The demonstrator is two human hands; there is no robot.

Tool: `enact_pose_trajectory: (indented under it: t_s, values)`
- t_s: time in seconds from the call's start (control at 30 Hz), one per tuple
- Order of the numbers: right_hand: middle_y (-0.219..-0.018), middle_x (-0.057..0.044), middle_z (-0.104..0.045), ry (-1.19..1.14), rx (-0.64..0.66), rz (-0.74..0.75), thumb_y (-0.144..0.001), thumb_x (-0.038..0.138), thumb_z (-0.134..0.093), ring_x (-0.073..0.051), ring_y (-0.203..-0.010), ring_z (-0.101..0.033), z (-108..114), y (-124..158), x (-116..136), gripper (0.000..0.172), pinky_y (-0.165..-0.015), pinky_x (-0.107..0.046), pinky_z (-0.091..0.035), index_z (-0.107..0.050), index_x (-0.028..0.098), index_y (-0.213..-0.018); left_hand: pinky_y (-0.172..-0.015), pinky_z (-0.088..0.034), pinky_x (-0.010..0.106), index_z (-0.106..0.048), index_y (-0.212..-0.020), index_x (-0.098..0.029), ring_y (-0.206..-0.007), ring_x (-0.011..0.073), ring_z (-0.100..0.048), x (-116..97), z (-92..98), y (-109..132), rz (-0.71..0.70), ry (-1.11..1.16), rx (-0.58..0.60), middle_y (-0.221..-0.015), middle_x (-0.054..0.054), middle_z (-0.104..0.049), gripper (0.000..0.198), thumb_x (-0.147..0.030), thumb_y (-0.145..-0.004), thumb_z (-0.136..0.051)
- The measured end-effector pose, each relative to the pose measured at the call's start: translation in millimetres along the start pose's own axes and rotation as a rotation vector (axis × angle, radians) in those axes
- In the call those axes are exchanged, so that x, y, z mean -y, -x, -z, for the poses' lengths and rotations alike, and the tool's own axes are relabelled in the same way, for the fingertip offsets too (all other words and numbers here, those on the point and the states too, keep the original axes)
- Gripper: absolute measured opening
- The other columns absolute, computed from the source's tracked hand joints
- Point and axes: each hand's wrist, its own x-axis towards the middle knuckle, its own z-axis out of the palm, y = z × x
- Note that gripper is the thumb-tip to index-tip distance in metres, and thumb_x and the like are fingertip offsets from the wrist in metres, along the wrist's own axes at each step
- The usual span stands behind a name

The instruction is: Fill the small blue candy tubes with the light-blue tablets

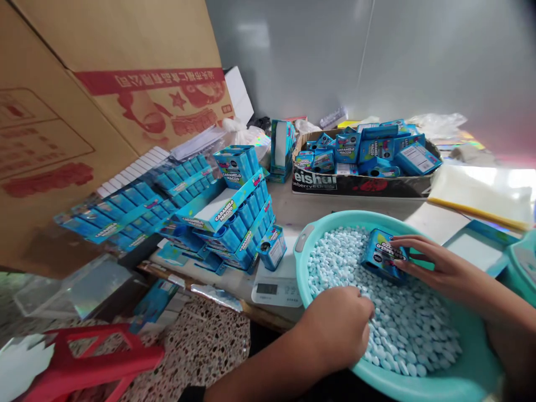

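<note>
A teal basin (307, 245) in front of me holds a heap of pale blue candy tablets (410, 324). My right hand (435, 265) grips a small blue candy box (383, 255) lying on its side on the tablets. My left hand (341, 324) reaches into the tablets with its fingers curled down among them; what they hold is hidden. Another small blue box (272, 248) stands on a white digital scale (277, 287) just left of the basin.
Stacked display trays of blue boxes (228, 215) stand to the left, before a big cardboard carton (84, 111). A low cardboard tray (360, 184) behind the basin holds several loose blue boxes. A red stool (92, 360) stands on the floor at lower left.
</note>
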Motion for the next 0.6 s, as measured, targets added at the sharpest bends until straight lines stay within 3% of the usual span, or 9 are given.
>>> enact_pose_trajectory:
  t_s: [0.17,0.33,0.47,0.6]
  values:
    - [-0.129,-0.01,-0.059,0.007,0.012,0.013,-0.092,0.059,-0.057,-0.029,-0.12,-0.058,-1,0,1,0.042,-0.103,-0.042,-0.05,-0.066,0.027,-0.118,-0.067,-0.049,0.032,-0.069,-0.092,-0.016,-0.083,0.0196,-0.063,-1,-1.3,3,-0.028,0.022,-0.048,-0.089,0.006,-0.066,0.017,-0.023,-0.086,-0.054]
    - [-0.128,-0.009,-0.058,0.037,0.002,0.052,-0.093,0.057,-0.057,-0.029,-0.121,-0.057,-1,0,3,0.04,-0.107,-0.042,-0.047,-0.067,0.028,-0.117,-0.077,-0.052,0.031,-0.067,-0.098,-0.016,-0.089,0.0186,-0.063,-1,3.1,12,-0.051,0.068,-0.226,-0.094,0.006,-0.066,0.019,-0.019,-0.088,-0.051]
    - [-0.128,-0.006,-0.058,0.041,0.013,0.038,-0.094,0.055,-0.055,-0.028,-0.12,-0.057,1,0,6,0.036,-0.106,-0.04,-0.048,-0.066,0.03,-0.118,-0.081,-0.051,0.029,-0.066,-0.095,-0.017,-0.089,0.0162,-0.063,22,25.1,32,0.102,0.139,-0.467,-0.094,0.004,-0.067,0.017,-0.014,-0.086,-0.052]
    - [-0.129,-0.007,-0.057,0.027,0.038,0.037,-0.096,0.054,-0.054,-0.027,-0.119,-0.057,2,0,6,0.035,-0.104,-0.038,-0.048,-0.065,0.029,-0.117,-0.084,-0.049,0.028,-0.068,-0.092,-0.019,-0.09,0.0159,-0.063,60,56.6,56,0.353,-0.003,-0.704,-0.093,0.002,-0.067,0.016,-0.016,-0.088,-0.053]
